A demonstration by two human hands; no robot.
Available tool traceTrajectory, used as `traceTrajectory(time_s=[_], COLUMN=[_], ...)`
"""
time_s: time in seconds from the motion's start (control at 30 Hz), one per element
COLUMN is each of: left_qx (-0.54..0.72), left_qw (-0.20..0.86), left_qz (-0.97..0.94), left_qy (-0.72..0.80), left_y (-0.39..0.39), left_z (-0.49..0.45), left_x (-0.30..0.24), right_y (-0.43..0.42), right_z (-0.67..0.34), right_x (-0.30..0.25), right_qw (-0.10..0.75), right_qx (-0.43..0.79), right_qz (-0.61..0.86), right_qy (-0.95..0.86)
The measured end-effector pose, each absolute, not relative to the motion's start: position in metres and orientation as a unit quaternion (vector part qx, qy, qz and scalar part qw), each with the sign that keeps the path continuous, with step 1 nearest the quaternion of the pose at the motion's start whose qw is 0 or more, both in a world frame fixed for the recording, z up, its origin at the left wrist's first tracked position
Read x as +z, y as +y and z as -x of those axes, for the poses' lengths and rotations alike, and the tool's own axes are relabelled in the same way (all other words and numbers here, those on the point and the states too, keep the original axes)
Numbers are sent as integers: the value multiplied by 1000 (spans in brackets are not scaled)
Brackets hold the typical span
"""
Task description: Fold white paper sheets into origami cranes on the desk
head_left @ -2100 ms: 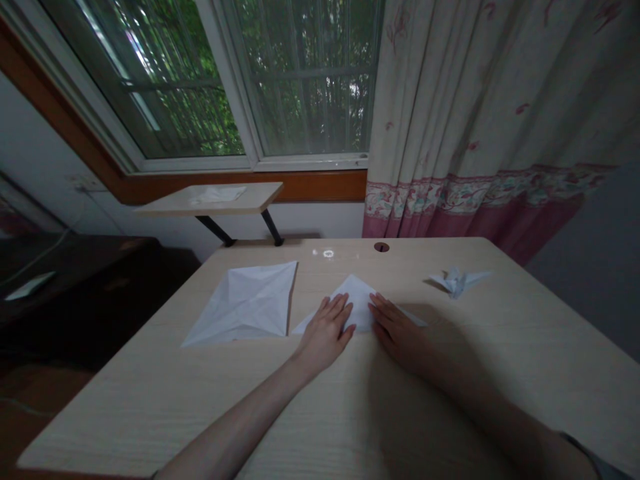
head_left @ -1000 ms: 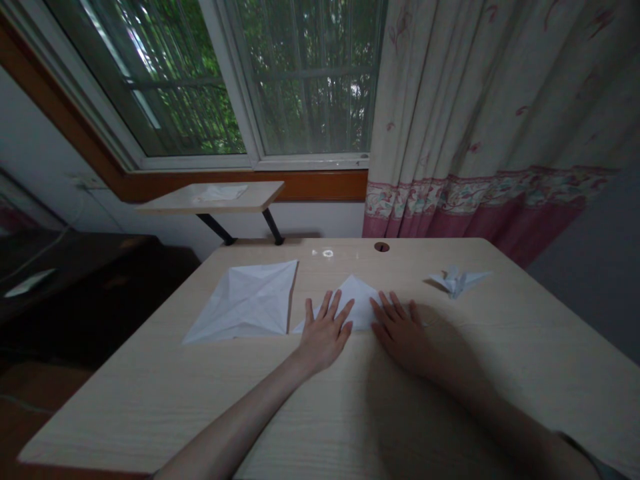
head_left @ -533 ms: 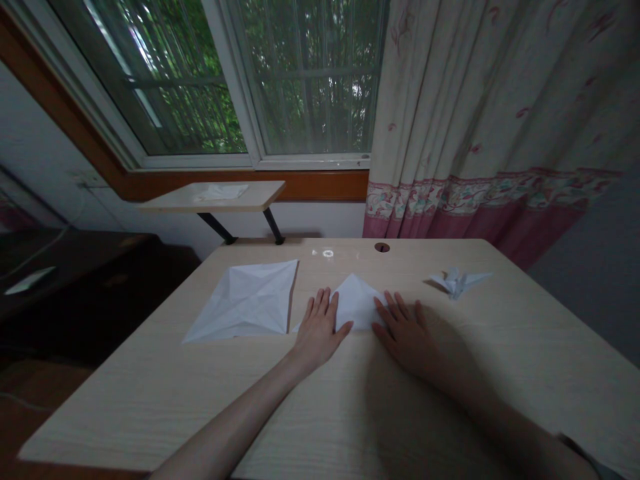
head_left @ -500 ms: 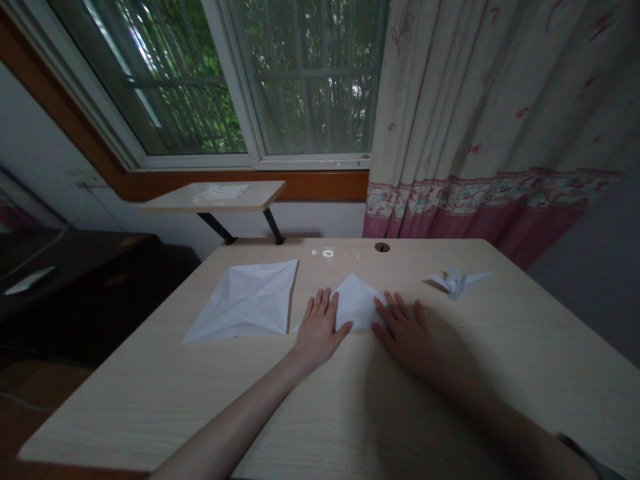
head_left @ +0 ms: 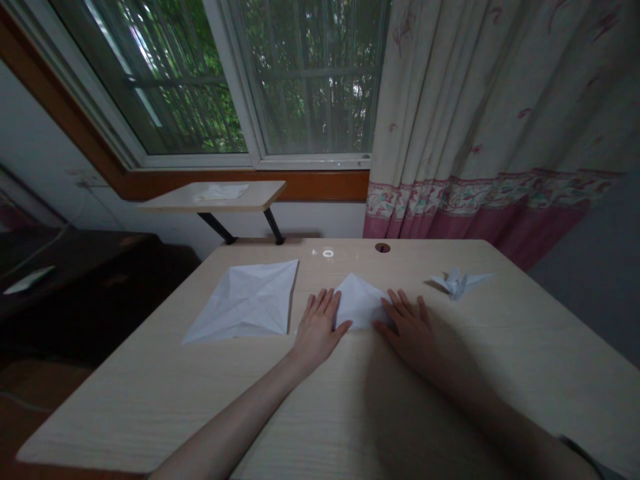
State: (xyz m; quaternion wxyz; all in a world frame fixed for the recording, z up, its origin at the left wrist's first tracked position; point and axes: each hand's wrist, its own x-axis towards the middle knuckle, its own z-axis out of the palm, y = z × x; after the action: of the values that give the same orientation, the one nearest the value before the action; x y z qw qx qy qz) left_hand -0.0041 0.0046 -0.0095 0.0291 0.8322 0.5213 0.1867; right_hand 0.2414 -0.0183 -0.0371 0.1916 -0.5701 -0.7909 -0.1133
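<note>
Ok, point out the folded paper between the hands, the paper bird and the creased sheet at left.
Folded paper [head_left: 360,307]: head view, middle of its uncovered part.
Paper bird [head_left: 457,286]: head view, its central body.
Creased sheet [head_left: 251,301]: head view, middle of its upper face.

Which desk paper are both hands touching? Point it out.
The middle folded paper, with a peaked top; the creased sheet left and paper bird right lie untouched.

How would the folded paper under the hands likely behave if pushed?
The folded paper is likely light, looking thin. Lying flat, it would probably slide, not tip. With the left hand and right hand on its sides, it may buckle.
</note>
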Motion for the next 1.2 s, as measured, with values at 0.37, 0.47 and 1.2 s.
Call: traceTrajectory(time_s=[0.37, 0.47, 1.2], left_qx=[200, 202, 235], left_qw=[54, 66, 135], left_qz=[-836, -834, -818], left_qy=[509, 510, 508], left_y=[5, 4, 7], left_z=[4, 4, 5], left_x=[-14, -14, -7], right_y=[-14, -14, -14], right_z=[-246, -245, -245], right_x=[-33, -32, -34], right_qw=[223, 232, 212], right_qx=[-134, -130, -90], right_qz=[562, 562, 579], right_qy=[-785, -783, -782])
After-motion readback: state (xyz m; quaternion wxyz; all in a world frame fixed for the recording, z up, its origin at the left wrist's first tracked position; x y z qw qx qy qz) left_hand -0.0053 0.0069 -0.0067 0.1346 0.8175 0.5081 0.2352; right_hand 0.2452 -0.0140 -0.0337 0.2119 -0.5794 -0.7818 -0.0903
